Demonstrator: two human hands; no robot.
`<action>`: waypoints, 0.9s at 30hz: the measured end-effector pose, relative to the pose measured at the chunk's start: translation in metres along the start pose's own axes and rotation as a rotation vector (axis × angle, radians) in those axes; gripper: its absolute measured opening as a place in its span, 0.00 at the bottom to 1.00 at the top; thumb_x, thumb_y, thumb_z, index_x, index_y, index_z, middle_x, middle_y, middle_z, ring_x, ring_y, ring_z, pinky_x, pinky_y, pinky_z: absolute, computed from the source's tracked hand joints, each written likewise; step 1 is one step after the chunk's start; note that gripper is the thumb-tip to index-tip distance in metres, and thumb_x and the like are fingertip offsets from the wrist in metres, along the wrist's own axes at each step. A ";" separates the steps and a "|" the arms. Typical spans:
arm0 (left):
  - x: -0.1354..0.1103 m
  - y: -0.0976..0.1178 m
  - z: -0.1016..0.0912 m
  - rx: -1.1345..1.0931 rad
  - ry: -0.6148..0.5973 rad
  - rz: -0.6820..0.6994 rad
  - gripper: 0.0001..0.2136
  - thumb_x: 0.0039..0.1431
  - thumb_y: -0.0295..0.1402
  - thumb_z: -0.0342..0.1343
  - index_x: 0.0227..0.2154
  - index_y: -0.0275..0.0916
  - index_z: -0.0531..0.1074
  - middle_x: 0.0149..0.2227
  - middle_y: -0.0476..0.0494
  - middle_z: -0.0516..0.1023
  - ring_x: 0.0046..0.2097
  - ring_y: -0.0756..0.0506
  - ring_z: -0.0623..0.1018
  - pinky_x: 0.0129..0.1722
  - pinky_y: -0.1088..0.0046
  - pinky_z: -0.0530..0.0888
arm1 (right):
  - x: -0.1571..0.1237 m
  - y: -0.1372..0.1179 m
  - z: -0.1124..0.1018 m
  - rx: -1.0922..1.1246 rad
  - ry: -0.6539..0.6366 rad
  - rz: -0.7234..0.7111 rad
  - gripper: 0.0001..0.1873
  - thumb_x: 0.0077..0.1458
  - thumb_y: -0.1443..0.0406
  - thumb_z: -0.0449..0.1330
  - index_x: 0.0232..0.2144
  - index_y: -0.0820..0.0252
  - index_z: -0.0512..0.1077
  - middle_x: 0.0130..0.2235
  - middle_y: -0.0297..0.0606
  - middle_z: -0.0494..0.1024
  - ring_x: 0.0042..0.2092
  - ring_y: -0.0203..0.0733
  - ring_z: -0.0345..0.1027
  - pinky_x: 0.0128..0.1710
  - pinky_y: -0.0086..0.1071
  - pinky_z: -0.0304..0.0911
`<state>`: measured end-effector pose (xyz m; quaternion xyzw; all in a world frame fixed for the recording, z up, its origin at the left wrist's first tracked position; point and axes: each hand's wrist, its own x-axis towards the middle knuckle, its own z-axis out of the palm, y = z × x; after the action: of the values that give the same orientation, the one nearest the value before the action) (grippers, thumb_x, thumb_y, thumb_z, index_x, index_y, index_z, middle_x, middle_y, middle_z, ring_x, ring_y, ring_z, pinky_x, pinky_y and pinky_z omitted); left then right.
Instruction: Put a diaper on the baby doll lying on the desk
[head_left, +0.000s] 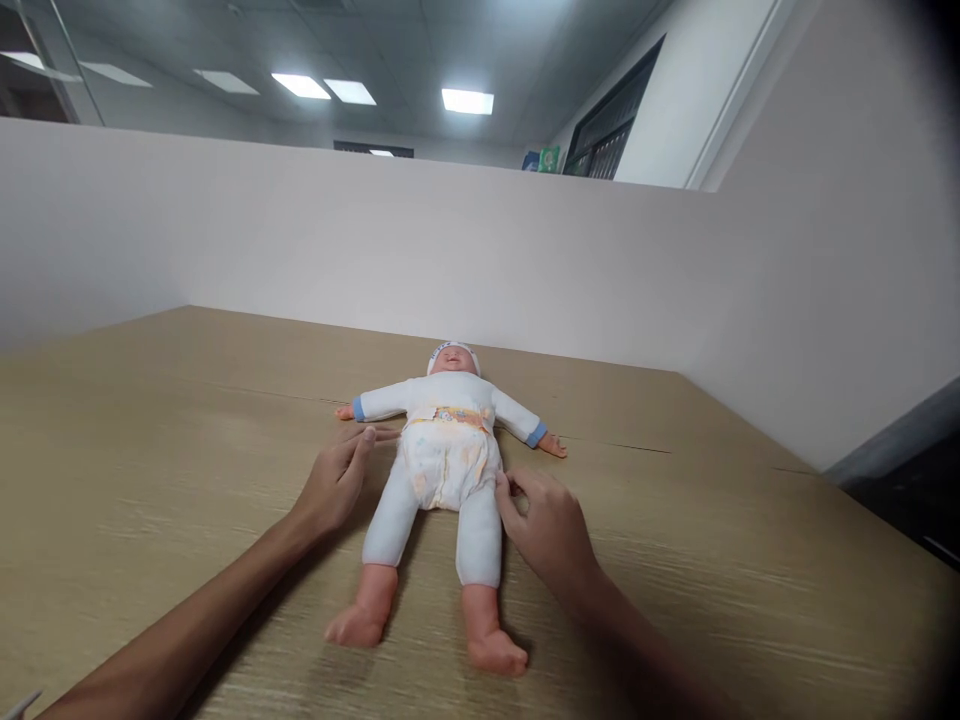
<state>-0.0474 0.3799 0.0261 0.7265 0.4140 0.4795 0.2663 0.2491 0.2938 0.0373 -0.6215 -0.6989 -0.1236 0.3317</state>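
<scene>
A baby doll [385, 400] in white clothes with blue cuffs and a white cap lies on its back on the wooden table, arms spread and feet towards me. Around its hips sits a white diaper [442, 460] with an orange printed waistband. My left hand [339, 480] is beside the diaper's left edge, fingers stretched out and their tips at its side. On the other side, my right hand [546, 520] has thumb and forefinger pinched at the diaper's edge near the top of the leg; the bit between the fingertips is mostly hidden.
The wooden table [187, 430] has thin seams across its top. A low white partition [360, 240] stands behind it, and a white wall [840, 270] rises at the right. Beyond the table's right edge is a dark object [911, 460].
</scene>
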 end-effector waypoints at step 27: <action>0.082 -0.077 0.009 0.672 0.061 -0.004 0.33 0.69 0.59 0.55 0.63 0.35 0.70 0.61 0.26 0.79 0.62 0.25 0.74 0.64 0.46 0.64 | 0.062 0.132 0.053 0.005 0.015 -0.009 0.34 0.67 0.45 0.58 0.62 0.66 0.73 0.56 0.57 0.82 0.56 0.61 0.74 0.58 0.52 0.68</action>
<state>-0.0497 0.4898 0.0010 0.7582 0.5581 0.3371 0.0005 0.3578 0.3996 0.0046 -0.6164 -0.6996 -0.1281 0.3380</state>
